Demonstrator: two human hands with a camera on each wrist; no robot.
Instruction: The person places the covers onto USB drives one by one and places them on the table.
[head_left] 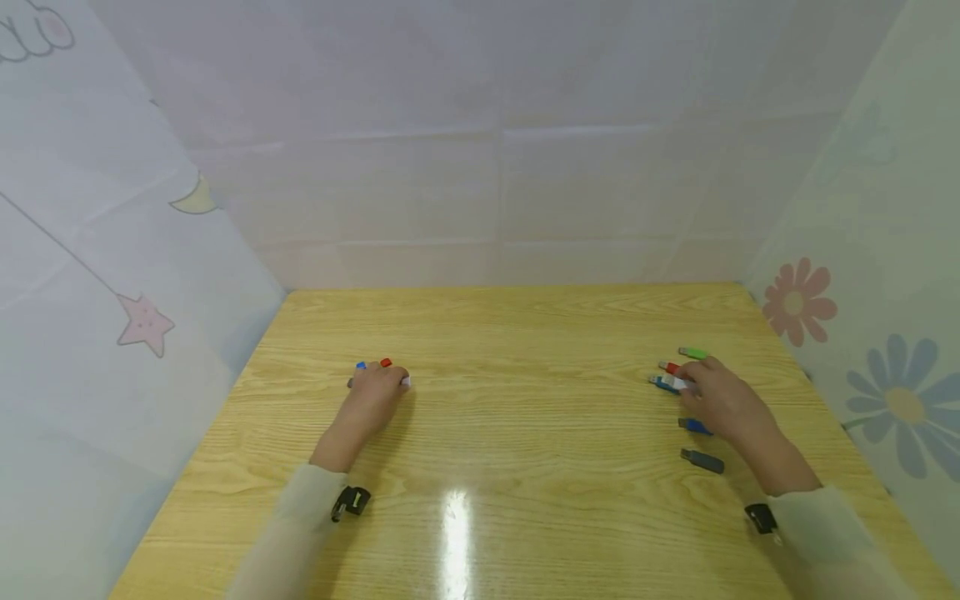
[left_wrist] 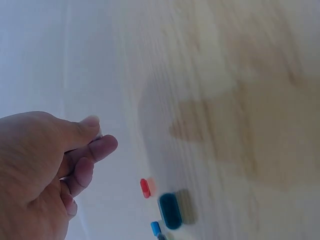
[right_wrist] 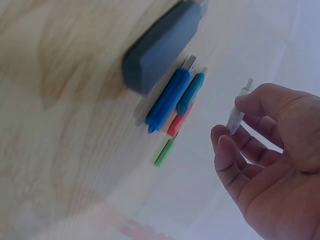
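My left hand (head_left: 375,398) pinches a small white cap (head_left: 406,381) between thumb and finger; in the left wrist view the fingers mostly hide it. Near that hand lie a red cap (left_wrist: 145,188), a larger dark teal cap (left_wrist: 170,211) and a blue cap (left_wrist: 156,228). My right hand (head_left: 727,406) holds a white USB flash drive (right_wrist: 235,117) by thumb and fingers, its metal plug bare. Under and beside this hand lie a teal drive (head_left: 663,383), a red drive (head_left: 669,367), a green drive (head_left: 694,353), a blue drive (head_left: 697,427) and a grey drive (head_left: 703,461).
The drives and caps lie on a wood-grain table (head_left: 517,433). Pale hanging sheets (head_left: 495,167) enclose its back and both sides. A black strap device (head_left: 351,502) sits on the left wrist and another (head_left: 761,518) on the right.
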